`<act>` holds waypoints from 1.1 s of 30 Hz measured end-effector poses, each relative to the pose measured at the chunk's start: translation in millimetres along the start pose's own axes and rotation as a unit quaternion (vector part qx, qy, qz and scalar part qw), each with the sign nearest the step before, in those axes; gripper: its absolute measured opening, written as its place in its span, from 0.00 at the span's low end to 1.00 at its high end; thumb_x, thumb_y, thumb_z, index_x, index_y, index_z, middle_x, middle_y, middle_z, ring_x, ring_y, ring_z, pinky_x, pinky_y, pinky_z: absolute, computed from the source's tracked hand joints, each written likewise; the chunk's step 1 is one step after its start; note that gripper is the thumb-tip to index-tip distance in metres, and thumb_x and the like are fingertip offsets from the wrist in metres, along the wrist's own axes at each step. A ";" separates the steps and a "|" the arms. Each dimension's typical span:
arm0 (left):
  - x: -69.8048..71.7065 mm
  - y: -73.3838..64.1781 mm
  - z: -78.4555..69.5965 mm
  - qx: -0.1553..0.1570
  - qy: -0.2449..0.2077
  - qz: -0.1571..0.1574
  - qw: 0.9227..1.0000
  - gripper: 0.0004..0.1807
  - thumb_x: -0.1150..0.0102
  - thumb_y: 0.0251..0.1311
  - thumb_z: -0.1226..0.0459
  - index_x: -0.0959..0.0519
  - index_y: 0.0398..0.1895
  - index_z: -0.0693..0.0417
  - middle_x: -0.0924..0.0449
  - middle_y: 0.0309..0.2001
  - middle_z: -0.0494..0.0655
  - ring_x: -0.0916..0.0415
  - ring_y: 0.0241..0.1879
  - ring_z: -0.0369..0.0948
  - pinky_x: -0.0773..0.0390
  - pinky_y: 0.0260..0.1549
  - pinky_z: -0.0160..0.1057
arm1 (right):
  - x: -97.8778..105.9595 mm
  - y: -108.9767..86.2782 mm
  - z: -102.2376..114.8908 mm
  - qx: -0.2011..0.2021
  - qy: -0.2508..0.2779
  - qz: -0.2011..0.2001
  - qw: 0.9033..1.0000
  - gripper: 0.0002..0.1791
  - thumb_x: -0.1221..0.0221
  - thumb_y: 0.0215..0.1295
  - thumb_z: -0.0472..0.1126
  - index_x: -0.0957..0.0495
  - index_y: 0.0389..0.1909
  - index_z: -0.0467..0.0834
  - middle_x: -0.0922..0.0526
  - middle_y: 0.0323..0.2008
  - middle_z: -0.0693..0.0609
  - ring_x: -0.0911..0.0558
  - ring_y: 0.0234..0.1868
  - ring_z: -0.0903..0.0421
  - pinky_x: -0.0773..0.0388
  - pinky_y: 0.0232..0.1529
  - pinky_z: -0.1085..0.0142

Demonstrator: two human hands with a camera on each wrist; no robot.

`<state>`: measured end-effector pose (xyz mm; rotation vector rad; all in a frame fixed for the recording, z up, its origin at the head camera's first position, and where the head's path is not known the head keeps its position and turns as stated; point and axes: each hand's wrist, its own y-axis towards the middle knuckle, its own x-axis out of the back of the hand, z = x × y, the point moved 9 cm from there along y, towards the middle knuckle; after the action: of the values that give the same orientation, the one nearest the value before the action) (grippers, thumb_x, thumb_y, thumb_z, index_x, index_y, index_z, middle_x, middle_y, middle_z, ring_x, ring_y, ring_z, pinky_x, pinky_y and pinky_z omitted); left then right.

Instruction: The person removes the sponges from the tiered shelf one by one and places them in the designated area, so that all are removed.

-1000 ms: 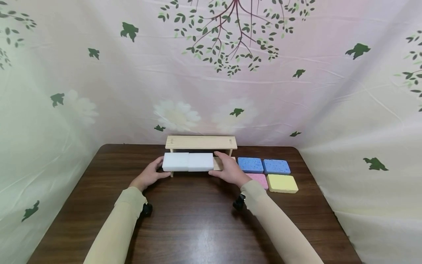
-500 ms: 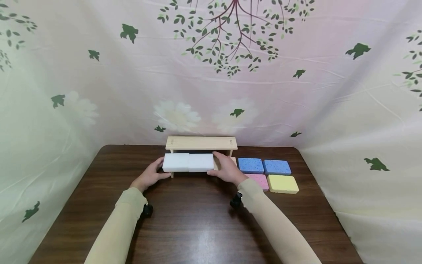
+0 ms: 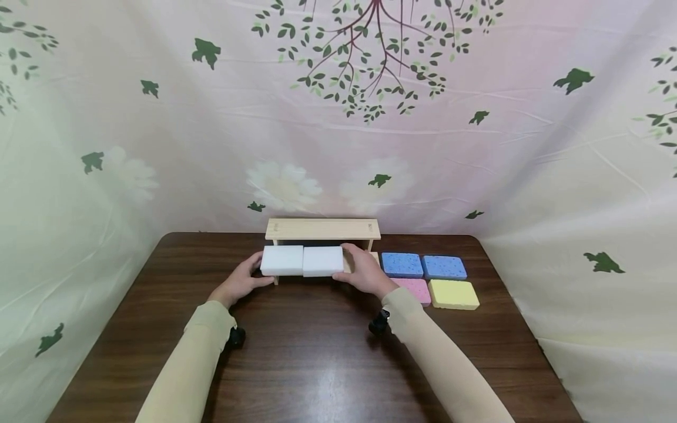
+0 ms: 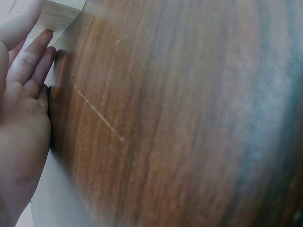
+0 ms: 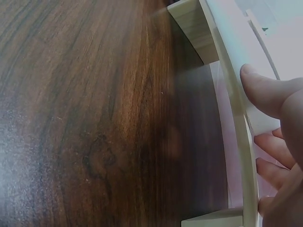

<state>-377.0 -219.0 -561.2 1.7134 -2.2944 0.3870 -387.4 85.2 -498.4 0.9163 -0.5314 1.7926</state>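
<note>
Two white sponges lie side by side on the lower board of a small wooden shelf in the head view: the left white sponge (image 3: 282, 260) and the right white sponge (image 3: 322, 261). My left hand (image 3: 238, 285) holds the left sponge's outer end, thumb low at the front; its lower fingers reach the shelf's side panel (image 4: 57, 21) in the left wrist view. With its thumb on the front face, my right hand (image 3: 368, 274) grips the right sponge's outer end. In the right wrist view, the other fingers lie along the lower board (image 5: 235, 101).
The shelf's upper board (image 3: 322, 228) spans behind the white sponges. To the right, two blue sponges (image 3: 402, 265), a pink sponge (image 3: 415, 290) partly behind the sleeve, and a yellow sponge (image 3: 453, 294) lie on the dark wooden table (image 3: 312, 346). A patterned cloth (image 3: 328, 147) hangs behind.
My right hand has moved slightly left. The right white sponge sits a little lower and straighter, with a clearer seam between the two. The left hand is almost still.
</note>
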 end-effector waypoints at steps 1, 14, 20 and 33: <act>0.0 0.2 -0.1 0.000 0.000 0.000 1.000 0.47 0.27 0.65 0.64 0.43 0.82 0.56 0.35 0.77 0.61 0.44 0.79 0.57 0.49 0.76 0.63 | 0.6 -0.4 -0.2 0.002 0.001 -0.003 1.000 0.50 0.24 0.62 0.55 0.37 0.79 0.44 0.26 0.72 0.42 0.25 0.68 0.42 0.27 0.68 0.47; 0.2 0.4 0.7 0.011 0.000 0.000 1.000 0.48 0.27 0.66 0.64 0.44 0.83 0.56 0.36 0.78 0.61 0.45 0.79 0.58 0.49 0.76 0.65 | 9.6 -10.4 -2.2 0.007 0.013 -0.011 1.000 0.50 0.24 0.61 0.54 0.37 0.79 0.42 0.25 0.71 0.42 0.23 0.68 0.44 0.26 0.67 0.48; -0.1 -1.0 -0.4 0.015 -0.005 0.000 1.000 0.49 0.27 0.65 0.63 0.45 0.84 0.55 0.38 0.79 0.62 0.46 0.80 0.59 0.49 0.75 0.67 | 13.4 -17.2 -5.4 0.000 0.027 -0.008 1.000 0.49 0.24 0.62 0.54 0.37 0.79 0.43 0.25 0.71 0.43 0.25 0.69 0.45 0.28 0.68 0.45; 1.2 1.3 1.0 0.010 0.007 0.001 1.000 0.49 0.26 0.65 0.62 0.45 0.83 0.56 0.37 0.78 0.62 0.46 0.80 0.58 0.50 0.76 0.66 | 21.6 -33.7 -7.1 0.005 0.026 -0.015 1.000 0.48 0.24 0.62 0.53 0.35 0.78 0.43 0.25 0.72 0.45 0.26 0.71 0.45 0.28 0.69 0.44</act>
<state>-378.6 -220.1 -561.8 1.7136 -2.2894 0.4221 -363.2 116.1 -487.7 0.8776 -0.4744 1.7891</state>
